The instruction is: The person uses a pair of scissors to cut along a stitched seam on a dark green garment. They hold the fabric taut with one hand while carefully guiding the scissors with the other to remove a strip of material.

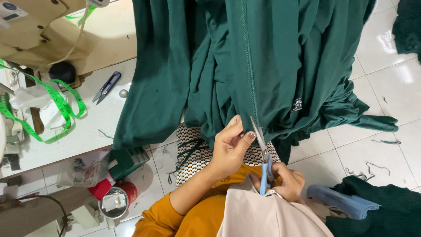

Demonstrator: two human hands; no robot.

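Observation:
A large dark green garment [280, 57] hangs down in front of me, with a stitched seam [249, 66] running along it. My left hand [229, 147], on an orange-sleeved arm, pinches the fabric's lower edge just left of the seam. My right hand [287, 180] grips blue-handled scissors [264, 164]. Their blades point up and lie against the fabric edge beside my left thumb. A small label [297, 104] is sewn on the garment to the right.
A white sewing table [101, 118] at left carries a sewing machine [39, 26], a green measuring tape [61, 103] and blue thread snips [106, 87]. A red tin [117, 199] stands below it. More green cloth [381, 210] and blue cloth [342, 202] lie on the tiled floor [386, 101].

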